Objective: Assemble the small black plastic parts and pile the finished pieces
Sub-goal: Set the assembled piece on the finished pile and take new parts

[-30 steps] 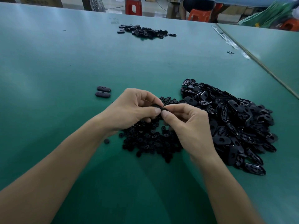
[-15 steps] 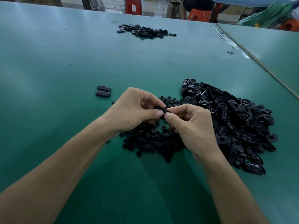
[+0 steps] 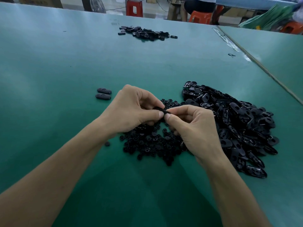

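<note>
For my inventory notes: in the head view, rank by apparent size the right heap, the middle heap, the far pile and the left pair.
1. Right heap
2. Middle heap
3. Far pile, though distance shrinks it
4. Left pair

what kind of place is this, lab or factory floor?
Probably a small factory's hand-assembly bench: a long green worktable, heaps of identical black shells and small round inserts, and plastic stools beyond it.

Small black oval part (image 3: pixel 161 110) pinched above pile of round black pieces (image 3: pixel 150 143)
</note>
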Tool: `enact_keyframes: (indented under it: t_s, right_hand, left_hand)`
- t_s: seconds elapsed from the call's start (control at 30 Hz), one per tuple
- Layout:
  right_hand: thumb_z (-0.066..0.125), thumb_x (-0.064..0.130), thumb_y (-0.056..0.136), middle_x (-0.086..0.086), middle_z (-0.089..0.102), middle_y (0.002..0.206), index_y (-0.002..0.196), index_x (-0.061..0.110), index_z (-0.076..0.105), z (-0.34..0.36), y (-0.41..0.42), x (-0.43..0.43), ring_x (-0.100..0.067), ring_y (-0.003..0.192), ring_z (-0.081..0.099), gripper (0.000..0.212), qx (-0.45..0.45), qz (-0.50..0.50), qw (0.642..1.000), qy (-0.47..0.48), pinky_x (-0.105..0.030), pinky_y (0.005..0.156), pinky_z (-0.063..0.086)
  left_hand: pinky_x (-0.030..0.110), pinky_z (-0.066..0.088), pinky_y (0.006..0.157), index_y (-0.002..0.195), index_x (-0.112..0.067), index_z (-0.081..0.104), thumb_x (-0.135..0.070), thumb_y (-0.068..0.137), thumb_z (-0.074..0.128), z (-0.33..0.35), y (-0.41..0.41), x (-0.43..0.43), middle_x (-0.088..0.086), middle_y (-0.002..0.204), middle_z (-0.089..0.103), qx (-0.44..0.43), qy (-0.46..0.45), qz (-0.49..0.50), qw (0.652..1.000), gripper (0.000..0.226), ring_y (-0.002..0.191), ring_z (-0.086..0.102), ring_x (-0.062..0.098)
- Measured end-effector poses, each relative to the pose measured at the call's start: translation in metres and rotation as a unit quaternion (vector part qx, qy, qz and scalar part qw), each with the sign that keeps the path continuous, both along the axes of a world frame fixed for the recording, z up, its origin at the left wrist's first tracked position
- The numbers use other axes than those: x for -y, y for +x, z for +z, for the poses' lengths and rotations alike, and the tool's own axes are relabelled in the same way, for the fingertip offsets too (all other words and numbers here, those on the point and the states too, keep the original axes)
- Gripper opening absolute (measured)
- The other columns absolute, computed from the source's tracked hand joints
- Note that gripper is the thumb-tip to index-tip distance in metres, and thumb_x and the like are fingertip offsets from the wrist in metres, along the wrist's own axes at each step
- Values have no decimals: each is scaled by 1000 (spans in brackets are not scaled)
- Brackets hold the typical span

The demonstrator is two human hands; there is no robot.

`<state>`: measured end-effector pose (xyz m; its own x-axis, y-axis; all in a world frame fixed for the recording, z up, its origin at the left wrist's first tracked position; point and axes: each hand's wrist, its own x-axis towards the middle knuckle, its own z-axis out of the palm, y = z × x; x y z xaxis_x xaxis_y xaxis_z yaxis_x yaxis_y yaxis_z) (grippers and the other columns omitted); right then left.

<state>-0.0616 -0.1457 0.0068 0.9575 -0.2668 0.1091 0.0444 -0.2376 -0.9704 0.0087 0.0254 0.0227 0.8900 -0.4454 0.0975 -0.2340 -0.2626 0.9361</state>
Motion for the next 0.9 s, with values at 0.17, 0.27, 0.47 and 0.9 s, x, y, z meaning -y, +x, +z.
enact_keyframes:
  t_s: [0.17,0.27,0.47,0.9]
  right_hand:
    - [66,19,94,7,74,95,113,22,74,8,14,17,-5,87,68,21,-5,-56,967,-249,-22,87,52]
    - [58,15,98,-8,65,123,128,17,67,14,29,34,-26,115,58,31,-57,-47,890,-450,-37,105,45]
    - [53,17,97,-14,59,129,132,20,64,26,45,44,-36,121,48,37,-164,3,801,-576,-44,102,44]
    - [49,21,103,-13,68,111,114,13,71,18,45,45,-33,104,61,26,-90,-69,826,-553,-38,82,50]
  left_hand:
    - [34,60,72,89,-15,76,-5,83,79,-7,14,-10,5,71,76,-20,-11,99,995,12,62,70,17]
    - [27,61,68,93,-13,76,-5,85,77,-16,33,-29,-2,70,75,-9,-42,195,980,11,61,70,16]
    - [28,60,70,97,-11,75,-8,88,76,-39,60,-64,-3,69,73,-4,-16,303,953,10,60,69,13]
    - [25,42,85,100,-18,73,-24,90,73,-52,59,-69,6,94,63,203,217,344,890,12,81,53,16]
